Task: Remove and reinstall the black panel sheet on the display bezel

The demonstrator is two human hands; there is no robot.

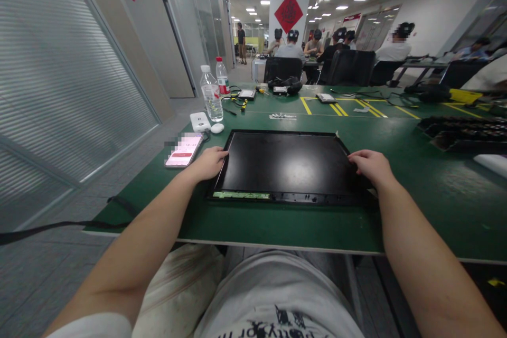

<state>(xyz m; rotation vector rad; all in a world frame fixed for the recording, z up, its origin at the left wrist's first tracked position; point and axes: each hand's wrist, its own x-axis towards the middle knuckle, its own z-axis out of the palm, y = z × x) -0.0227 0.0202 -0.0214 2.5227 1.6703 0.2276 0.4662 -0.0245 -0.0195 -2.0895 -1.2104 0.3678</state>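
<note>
A black LCD screen panel (277, 161) lies face up on the green table in front of me, its glossy surface reflecting light. A green circuit strip (241, 195) runs along the left part of its near edge. My left hand (209, 163) pinches the panel's left edge with closed fingers. On the opposite side, my right hand (371, 166) has its fingers closed at the right edge; the fingertips' exact grip is partly hidden. A lit phone (185, 150) lies just left of my left hand.
Behind the phone are a white device (200, 122), a small white case (217, 128), a water bottle (212, 94) and a red-capped bottle (222, 76). Hard drives (325, 98) and cables lie farther back. Black slotted parts (459, 134) stand right. Several people sit at tables beyond.
</note>
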